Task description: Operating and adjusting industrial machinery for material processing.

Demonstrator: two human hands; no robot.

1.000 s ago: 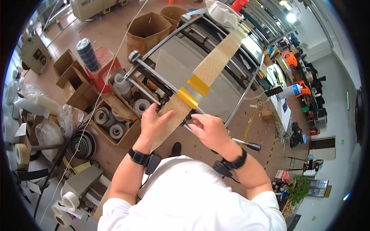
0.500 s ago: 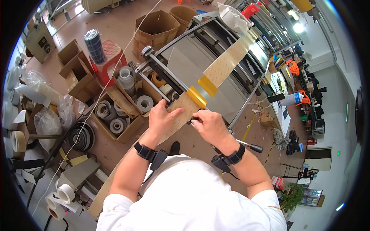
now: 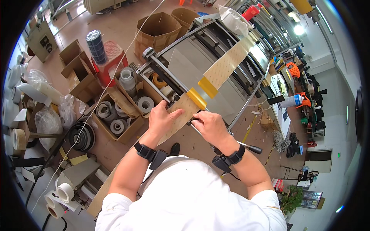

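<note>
A long beige strip with a faint pattern runs from beside my body up to a metal-framed machine. My left hand grips the strip's left edge, thumb laid across its top and fingers partly hidden at the side. At the opposite edge, my right hand is closed, thumb and fingers pressed together by a small dark part; what they hold is hidden. Shiny yellow film covers the strip's end. Across a gap lies a second yellow piece, on the end of another beige strip over the machine.
Left of the machine stand cardboard boxes with rolls, and a red stool bearing a dark blue roll. A thin pale cord crosses the left side. A black-gripped lever sticks out right of my right wrist.
Both hands stay in nearly the same place on the strip. The view has shifted very slightly; nothing has been let go or newly taken hold of.
</note>
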